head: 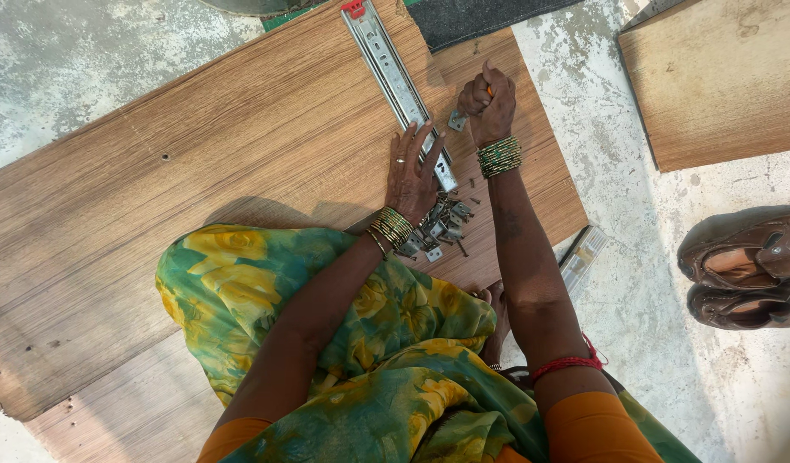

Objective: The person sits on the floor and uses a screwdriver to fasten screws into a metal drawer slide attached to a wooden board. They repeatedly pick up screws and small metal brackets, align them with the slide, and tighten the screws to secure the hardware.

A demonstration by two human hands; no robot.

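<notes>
A long metal drawer slide point(393, 75) lies on a wood-grain board point(198, 189). My left hand point(412, 171) presses flat on the slide's near end, fingers spread. My right hand point(489, 107) is closed in a fist around a tool handle, an orange bit of it showing at the top; its tip stands next to a small metal bracket point(456, 121) beside the slide. A pile of screws and small metal brackets point(442, 230) lies just below my left hand.
A second wooden board point(720, 77) lies at the upper right on the concrete floor point(635, 257). A pair of brown shoes point(746, 270) sits at the right. Another metal slide point(582, 257) lies by my right forearm. A dark mat point(472, 17) is at the top.
</notes>
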